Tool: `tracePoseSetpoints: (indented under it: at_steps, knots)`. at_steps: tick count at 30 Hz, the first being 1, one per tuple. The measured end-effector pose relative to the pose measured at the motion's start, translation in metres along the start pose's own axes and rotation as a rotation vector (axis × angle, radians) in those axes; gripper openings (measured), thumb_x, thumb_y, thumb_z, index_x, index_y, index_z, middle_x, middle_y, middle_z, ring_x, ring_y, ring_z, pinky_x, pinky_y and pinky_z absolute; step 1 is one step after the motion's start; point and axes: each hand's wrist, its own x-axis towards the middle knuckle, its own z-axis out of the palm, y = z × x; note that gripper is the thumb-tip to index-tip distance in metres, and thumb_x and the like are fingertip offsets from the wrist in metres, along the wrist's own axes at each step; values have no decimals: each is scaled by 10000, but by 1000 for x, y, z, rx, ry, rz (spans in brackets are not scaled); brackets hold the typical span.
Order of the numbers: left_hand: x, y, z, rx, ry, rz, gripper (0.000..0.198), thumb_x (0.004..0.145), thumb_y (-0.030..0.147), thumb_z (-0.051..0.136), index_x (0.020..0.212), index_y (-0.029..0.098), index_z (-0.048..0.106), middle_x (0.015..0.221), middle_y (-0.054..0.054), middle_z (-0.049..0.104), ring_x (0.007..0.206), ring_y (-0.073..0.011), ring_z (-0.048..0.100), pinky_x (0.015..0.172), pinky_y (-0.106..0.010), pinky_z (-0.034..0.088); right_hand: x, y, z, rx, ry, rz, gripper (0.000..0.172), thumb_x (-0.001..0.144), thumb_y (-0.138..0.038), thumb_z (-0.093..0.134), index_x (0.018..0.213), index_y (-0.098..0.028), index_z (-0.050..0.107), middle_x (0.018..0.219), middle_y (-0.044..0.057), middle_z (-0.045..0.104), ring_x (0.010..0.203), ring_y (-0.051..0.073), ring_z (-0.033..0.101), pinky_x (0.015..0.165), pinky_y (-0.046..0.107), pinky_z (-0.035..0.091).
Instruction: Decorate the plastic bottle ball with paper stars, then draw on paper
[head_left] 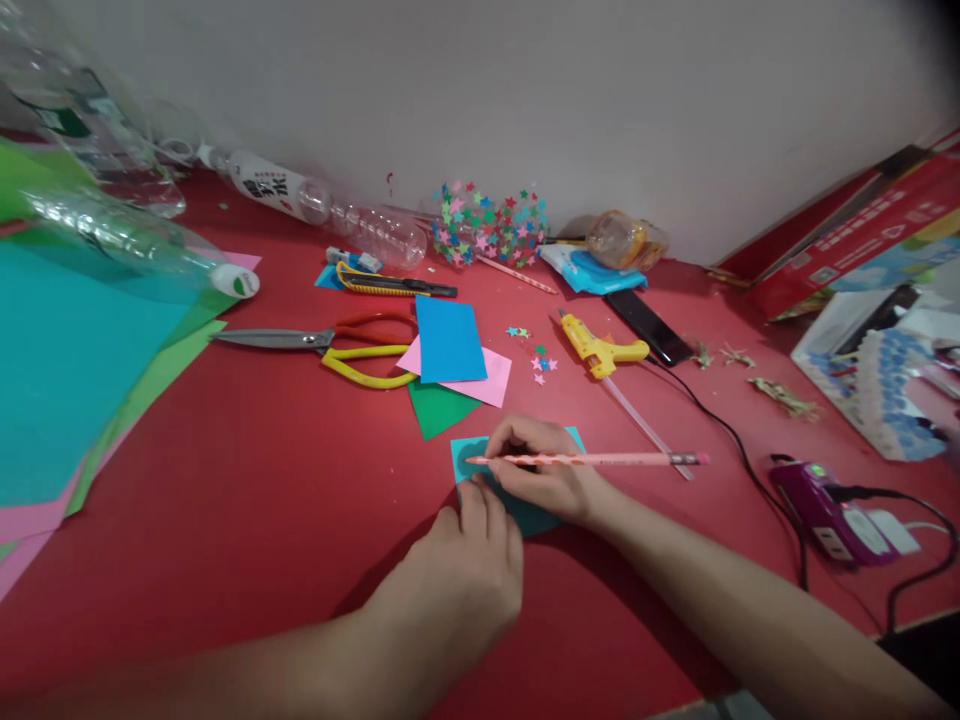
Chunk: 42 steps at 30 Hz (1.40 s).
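Note:
A pink pencil (600, 459) lies across my right hand (551, 470), which is closed around it near the tip. The pencil's point is over the upper left part of a sheet of teal paper (544, 518) on the table, and its eraser end sticks out to the right. My left hand (472, 550) presses the paper's lower left edge with bent fingers held together. Just beyond the hands, a blue paper piece (451, 340) rests on a pink one (499, 375) and a green one (442, 408). Both hands cover part of the teal sheet.
Scissors (367, 366) and a yellow utility knife (390, 284) lie left of centre. Right of centre are a yellow glue gun (600, 346), a phone (649, 328) and a purple power strip (832, 515) with cords. Plastic bottles (277, 187) and star-covered pieces (491, 225) line the wall.

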Motion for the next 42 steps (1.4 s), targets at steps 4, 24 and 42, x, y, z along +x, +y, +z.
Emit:
tracePoseSetpoints:
  at_steps: [4, 24, 42]
  knots:
    - [-1, -1, -1, -17, 13, 2, 331, 762, 68, 422, 959, 1, 680, 923, -260, 708, 820, -311, 698, 523, -300, 549, 0, 1, -1, -19, -14, 12, 14, 736, -181, 552, 726, -190, 548, 668, -19, 578, 586, 94, 486, 506, 196, 370]
    - [0, -2, -1, -17, 3, 17, 321, 742, 65, 441, 952, -8, 673, 913, -275, 702, 836, -337, 690, 546, -324, 556, 0, -1, -1, -29, 27, -92, 64, 758, -166, 565, 696, -178, 570, 621, -40, 568, 551, 67, 477, 478, 159, 341]
    - [0, -1, 1, -34, 31, -6, 338, 730, 59, 423, 927, 22, 696, 921, -250, 714, 815, -314, 700, 511, -293, 542, 3, 2, 3, 1, 60, 8, 106, 810, -250, 567, 726, -186, 558, 642, -29, 569, 589, 88, 509, 524, 184, 386]
